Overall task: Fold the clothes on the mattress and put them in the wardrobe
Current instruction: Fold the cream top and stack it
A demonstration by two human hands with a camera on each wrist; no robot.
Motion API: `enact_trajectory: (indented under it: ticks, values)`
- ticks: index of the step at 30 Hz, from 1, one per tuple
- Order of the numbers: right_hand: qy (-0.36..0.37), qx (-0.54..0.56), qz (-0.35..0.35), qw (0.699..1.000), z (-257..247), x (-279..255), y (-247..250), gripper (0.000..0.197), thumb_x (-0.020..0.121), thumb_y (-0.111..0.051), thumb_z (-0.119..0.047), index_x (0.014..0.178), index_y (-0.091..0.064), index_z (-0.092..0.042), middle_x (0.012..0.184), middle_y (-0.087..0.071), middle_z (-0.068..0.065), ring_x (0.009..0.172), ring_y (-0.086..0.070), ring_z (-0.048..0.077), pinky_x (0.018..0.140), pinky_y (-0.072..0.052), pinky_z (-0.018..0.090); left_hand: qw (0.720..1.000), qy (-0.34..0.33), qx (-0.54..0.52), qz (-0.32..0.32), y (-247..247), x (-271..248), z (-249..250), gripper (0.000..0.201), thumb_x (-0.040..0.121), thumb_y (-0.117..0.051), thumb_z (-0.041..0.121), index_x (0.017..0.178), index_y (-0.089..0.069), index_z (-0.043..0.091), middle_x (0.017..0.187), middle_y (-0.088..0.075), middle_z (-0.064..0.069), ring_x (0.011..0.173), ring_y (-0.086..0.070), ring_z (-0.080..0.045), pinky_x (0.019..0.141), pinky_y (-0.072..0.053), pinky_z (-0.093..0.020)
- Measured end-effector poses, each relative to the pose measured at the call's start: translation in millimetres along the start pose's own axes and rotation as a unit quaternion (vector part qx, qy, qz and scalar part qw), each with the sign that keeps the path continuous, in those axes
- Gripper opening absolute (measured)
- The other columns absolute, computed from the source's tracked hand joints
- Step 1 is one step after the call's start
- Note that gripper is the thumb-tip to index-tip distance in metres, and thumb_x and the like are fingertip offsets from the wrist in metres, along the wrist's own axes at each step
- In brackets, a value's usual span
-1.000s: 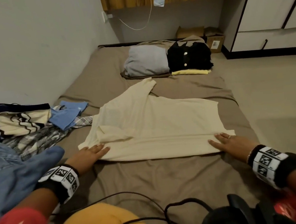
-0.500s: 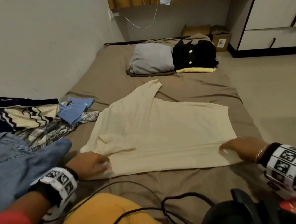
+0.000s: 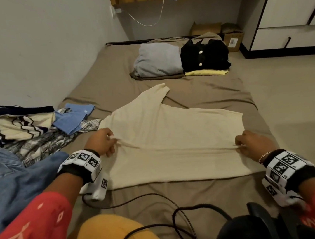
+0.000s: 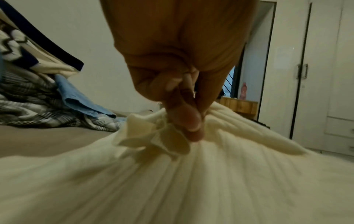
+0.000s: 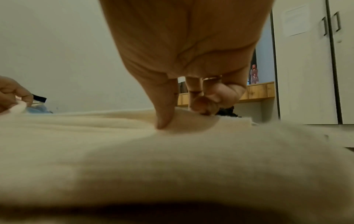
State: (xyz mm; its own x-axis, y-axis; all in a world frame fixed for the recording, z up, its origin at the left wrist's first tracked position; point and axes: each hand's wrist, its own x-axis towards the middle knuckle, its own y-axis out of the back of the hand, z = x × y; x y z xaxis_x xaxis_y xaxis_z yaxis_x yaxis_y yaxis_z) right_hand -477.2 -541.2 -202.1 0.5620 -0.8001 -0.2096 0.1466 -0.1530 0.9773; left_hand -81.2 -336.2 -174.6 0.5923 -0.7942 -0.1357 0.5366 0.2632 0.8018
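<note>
A cream knit top (image 3: 173,137) lies spread on the brown mattress (image 3: 198,96), one sleeve pointing to the far end. My left hand (image 3: 110,143) pinches a bunch of its left edge; in the left wrist view the cream fabric (image 4: 162,141) is gathered between thumb and fingers (image 4: 189,124). My right hand (image 3: 241,147) pinches the top's right edge, and in the right wrist view the thumb and fingers (image 5: 166,118) pinch the cream cloth (image 5: 134,151). A taut crease runs between both hands.
Unfolded clothes lie at the left: jeans (image 3: 10,181), a plaid shirt (image 3: 45,143), a blue garment (image 3: 72,118), a striped one (image 3: 15,127). Folded grey (image 3: 156,59), black (image 3: 204,55) and yellow (image 3: 206,73) pieces sit at the far end. White wardrobe (image 3: 292,10) at right. Cables (image 3: 161,205) cross the near mattress.
Both hands went from lying flat at the top's near edge to pinching it, then moved away from me, carrying the near part over the garment.
</note>
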Motion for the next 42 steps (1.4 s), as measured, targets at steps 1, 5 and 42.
enact_trajectory:
  ticks: [1, 5, 42]
  values:
    - [0.0, -0.015, -0.002, 1.0, -0.4, 1.3, 0.3, 0.025, 0.091, -0.053, -0.032, 0.113, -0.058, -0.021, 0.116, -0.052, 0.002, 0.106, -0.055, 0.022, 0.08, -0.04, 0.026, 1.0, -0.004, -0.016, 0.016, 0.9, 2.9, 2.5, 0.018, 0.086, -0.051, -0.001, 0.075, -0.046, 0.011, 0.052, -0.062, -0.007, 0.031, -0.053, -0.012, 0.033, -0.037, -0.016]
    - [0.019, -0.045, -0.077, 0.996, -6.6, 7.9, -6.1, 0.027, 0.092, -0.049, -0.033, 0.117, -0.054, -0.024, 0.119, -0.048, 0.004, 0.11, -0.053, 0.024, 0.085, -0.04, 0.027, 0.996, 0.019, 0.007, -0.086, -12.4, 4.8, 4.1, 0.028, 0.086, -0.058, 0.005, 0.105, -0.042, 0.017, 0.084, -0.064, -0.011, 0.053, -0.057, -0.02, 0.038, -0.04, -0.021]
    - [-0.03, 0.136, -0.056, 0.989, 47.2, 194.8, 22.7, 0.03, 0.085, -0.065, -0.02, 0.063, -0.044, -0.021, 0.064, -0.047, -0.005, 0.078, -0.047, 0.02, 0.056, -0.028, 0.023, 0.986, 0.112, 0.043, 0.116, -10.8, 250.7, 4.9, 0.011, 0.085, -0.057, 0.004, 0.092, -0.064, -0.001, 0.091, -0.064, -0.023, 0.085, -0.061, -0.037, 0.077, -0.047, -0.036]
